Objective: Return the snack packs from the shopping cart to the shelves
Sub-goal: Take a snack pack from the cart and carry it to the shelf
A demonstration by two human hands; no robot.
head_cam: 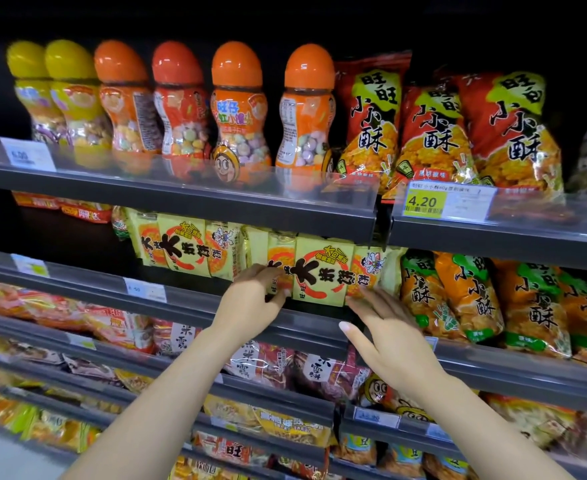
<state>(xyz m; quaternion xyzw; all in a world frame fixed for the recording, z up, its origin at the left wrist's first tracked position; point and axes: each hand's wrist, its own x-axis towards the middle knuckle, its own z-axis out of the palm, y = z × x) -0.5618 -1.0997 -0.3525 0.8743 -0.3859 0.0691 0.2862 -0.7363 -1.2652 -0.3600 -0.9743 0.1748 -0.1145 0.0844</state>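
A yellow snack pack with black characters and an orange ring stands upright at the front of the second shelf. My left hand holds its lower left edge, fingers and thumb curled round it. My right hand is spread with straight fingers, the fingertips touching the pack's lower right corner. More packs of the same kind stand to the left of it. No shopping cart is in view.
Orange and yellow capped jars and red snack bags fill the top shelf. Green and orange bags stand right of the yellow pack. Lower shelves hold several red and yellow packs. Clear price strips edge every shelf.
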